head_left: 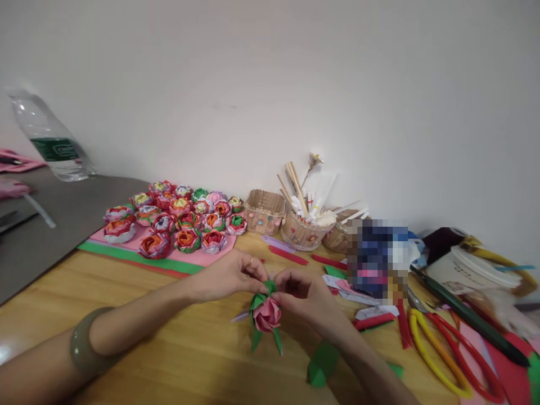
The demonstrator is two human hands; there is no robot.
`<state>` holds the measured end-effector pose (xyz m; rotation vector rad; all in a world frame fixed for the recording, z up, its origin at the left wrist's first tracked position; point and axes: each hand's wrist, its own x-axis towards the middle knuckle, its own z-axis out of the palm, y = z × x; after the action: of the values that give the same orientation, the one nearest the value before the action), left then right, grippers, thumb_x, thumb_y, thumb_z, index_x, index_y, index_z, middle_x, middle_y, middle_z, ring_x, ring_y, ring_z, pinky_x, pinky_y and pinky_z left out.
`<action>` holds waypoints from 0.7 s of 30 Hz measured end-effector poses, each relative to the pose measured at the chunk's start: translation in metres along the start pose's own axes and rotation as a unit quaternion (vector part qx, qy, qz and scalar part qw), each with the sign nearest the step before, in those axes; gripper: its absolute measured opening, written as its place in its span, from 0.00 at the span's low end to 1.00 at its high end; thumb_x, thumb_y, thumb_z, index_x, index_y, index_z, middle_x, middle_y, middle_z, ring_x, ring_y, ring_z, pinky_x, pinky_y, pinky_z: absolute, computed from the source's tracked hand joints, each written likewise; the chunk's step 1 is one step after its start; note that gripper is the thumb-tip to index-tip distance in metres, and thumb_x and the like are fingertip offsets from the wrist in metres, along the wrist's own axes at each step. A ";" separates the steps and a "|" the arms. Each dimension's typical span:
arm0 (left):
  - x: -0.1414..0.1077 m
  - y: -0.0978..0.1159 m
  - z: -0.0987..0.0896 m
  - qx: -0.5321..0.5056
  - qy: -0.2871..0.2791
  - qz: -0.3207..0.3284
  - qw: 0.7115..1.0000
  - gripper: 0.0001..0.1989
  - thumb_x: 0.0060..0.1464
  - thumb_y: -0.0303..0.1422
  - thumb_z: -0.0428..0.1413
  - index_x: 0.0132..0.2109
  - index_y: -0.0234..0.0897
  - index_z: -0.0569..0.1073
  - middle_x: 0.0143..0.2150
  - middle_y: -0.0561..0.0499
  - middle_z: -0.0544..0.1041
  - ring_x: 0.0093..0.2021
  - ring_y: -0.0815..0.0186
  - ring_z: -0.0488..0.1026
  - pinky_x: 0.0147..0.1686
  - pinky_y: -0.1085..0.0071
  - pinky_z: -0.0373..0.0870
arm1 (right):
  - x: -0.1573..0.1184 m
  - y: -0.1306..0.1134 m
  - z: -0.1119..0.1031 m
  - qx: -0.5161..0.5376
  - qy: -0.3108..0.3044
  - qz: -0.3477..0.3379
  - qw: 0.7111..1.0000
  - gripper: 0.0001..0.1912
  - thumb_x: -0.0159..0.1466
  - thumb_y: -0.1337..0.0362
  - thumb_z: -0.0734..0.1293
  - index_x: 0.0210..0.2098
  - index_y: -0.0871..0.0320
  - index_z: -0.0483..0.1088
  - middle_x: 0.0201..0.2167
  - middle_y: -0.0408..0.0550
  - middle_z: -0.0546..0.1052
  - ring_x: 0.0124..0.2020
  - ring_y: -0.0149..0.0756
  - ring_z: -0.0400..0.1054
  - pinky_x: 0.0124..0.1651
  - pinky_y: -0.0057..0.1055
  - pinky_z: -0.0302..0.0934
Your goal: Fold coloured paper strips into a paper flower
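Between my two hands is a folded paper flower (267, 314) with pink petals in the middle and green strips sticking out around it. My left hand (236, 277) pinches a green piece at its far edge, thumb and fingers pressed together. From the other side, my right hand (306, 298) grips the same green part close to the pink petals. The fingertips of both hands nearly meet there. On the table just right of the flower lies a loose folded green paper piece (323, 363), near my right forearm.
Several finished paper flowers (185, 219) stand on stacked coloured sheets (202, 257) at the back left. Small decorated baskets (265, 211) line the wall, one holding sticks. Scissors with yellow and red handles (442, 354) and paper strips (375, 320) lie right. A water bottle (54, 143) leans far left.
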<state>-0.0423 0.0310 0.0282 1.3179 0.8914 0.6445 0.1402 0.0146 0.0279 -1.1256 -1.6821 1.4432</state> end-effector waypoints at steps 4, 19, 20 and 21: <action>-0.003 0.001 0.001 0.010 -0.025 -0.009 1.000 0.03 0.39 0.27 0.61 0.26 0.34 0.74 0.22 0.57 0.73 0.24 0.74 0.67 0.28 0.76 0.62 | -0.003 -0.003 -0.003 0.004 -0.040 0.005 0.999 0.02 0.49 0.69 0.67 0.22 0.61 0.69 0.22 0.40 0.70 0.25 0.27 0.63 0.28 0.24 0.55; -0.006 0.006 0.004 0.072 0.018 0.008 0.997 0.04 0.39 0.26 0.58 0.24 0.32 0.69 0.22 0.56 0.71 0.23 0.74 0.65 0.25 0.77 0.61 | -0.006 -0.003 0.006 -0.099 0.044 -0.034 0.994 0.06 0.52 0.69 0.65 0.20 0.61 0.71 0.19 0.43 0.74 0.21 0.28 0.65 0.25 0.24 0.58; -0.006 0.006 0.005 0.074 0.022 0.012 0.997 0.04 0.39 0.25 0.58 0.24 0.33 0.69 0.22 0.56 0.71 0.23 0.74 0.66 0.25 0.77 0.61 | -0.006 -0.001 0.007 -0.110 0.055 -0.045 0.991 0.05 0.52 0.69 0.64 0.20 0.61 0.71 0.19 0.43 0.74 0.21 0.28 0.65 0.25 0.24 0.58; -0.006 0.005 0.006 0.076 0.026 0.016 0.997 0.04 0.40 0.25 0.57 0.24 0.33 0.68 0.22 0.57 0.71 0.23 0.74 0.66 0.25 0.77 0.61 | -0.006 0.001 0.008 -0.120 0.064 -0.057 0.989 0.05 0.52 0.69 0.64 0.20 0.61 0.70 0.19 0.44 0.74 0.21 0.29 0.65 0.25 0.24 0.58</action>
<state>-0.0402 0.0234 0.0349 1.4597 0.9782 0.6491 0.1361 0.0055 0.0263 -1.2004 -1.8315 1.0968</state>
